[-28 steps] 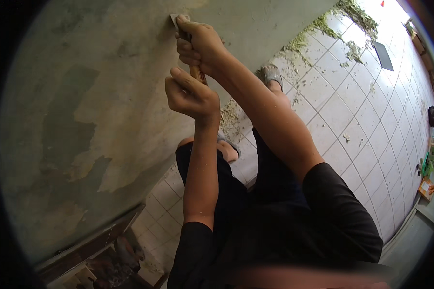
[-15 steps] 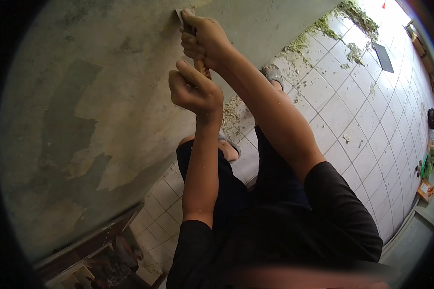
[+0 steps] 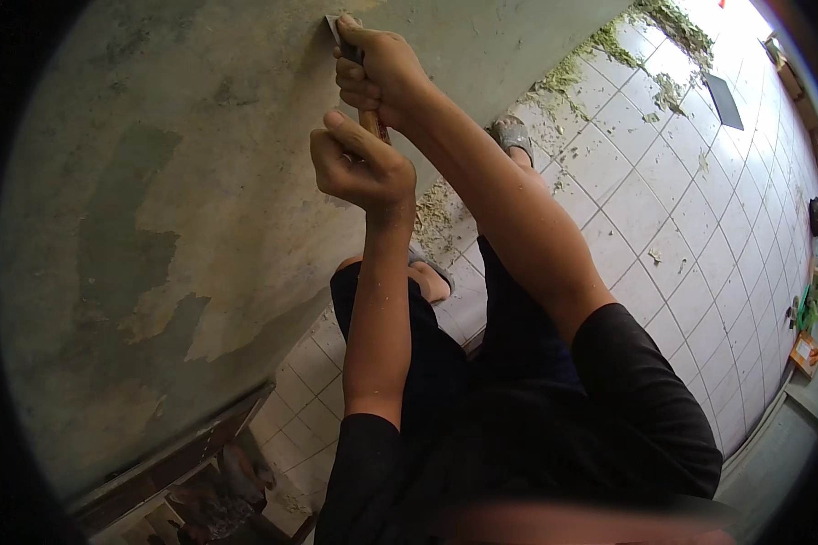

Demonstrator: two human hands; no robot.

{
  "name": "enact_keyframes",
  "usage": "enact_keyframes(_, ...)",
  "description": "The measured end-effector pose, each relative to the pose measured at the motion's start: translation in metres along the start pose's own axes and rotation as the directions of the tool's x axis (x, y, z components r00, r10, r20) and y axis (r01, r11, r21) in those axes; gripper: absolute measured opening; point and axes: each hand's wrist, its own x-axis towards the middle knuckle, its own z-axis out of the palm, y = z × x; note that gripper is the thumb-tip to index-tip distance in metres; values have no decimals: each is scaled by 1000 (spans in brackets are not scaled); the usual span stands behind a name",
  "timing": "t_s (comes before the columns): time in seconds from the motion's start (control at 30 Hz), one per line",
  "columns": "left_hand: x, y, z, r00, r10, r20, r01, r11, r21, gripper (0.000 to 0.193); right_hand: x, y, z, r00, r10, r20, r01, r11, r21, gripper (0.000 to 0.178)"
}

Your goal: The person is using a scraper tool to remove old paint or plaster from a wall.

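My right hand (image 3: 389, 74) is closed around a scraper (image 3: 374, 124) with a wooden handle and a flat metal blade. Its thumb lies along the blade's upper part, and the blade edge meets the wall (image 3: 236, 163), whose surface is patchy green and beige. Just below, my left hand (image 3: 362, 165) is curled into a fist beside the lower end of the handle. That handle end passes behind the left thumb, so I cannot tell if the two touch. Whatever the left fingers may hold is hidden.
Greenish scrapings (image 3: 568, 77) lie along the wall's foot on white floor tiles (image 3: 636, 191). A flat grey sheet (image 3: 723, 102) rests farther right. At lower left stands a dark wooden piece of furniture (image 3: 177, 459). Small goods, including an orange box (image 3: 804, 352), line the right side.
Both hands and the scraper have shifted slightly left along the wall, and the grips look the same.
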Motion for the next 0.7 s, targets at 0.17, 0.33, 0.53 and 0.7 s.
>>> enact_keyframes(0.17,12,12,-3,997,82,12,-82,996,33,54,18,7,-9,999,-37,13,35,990,138,32)
enact_keyframes(0.33,25,-5,-6,961,-129,244,115,991,67,59,16,15,-39,992,-127,3,123,965,232,37)
enact_keyframes(0.53,-7,9,-19,931,-125,343,115,992,49,53,-12,13,-53,987,-21,-162,70,950,305,32)
enact_keyframes(0.7,-18,15,-38,838,-252,485,224,968,115,52,-19,20,-45,972,-117,-203,132,989,62,29)
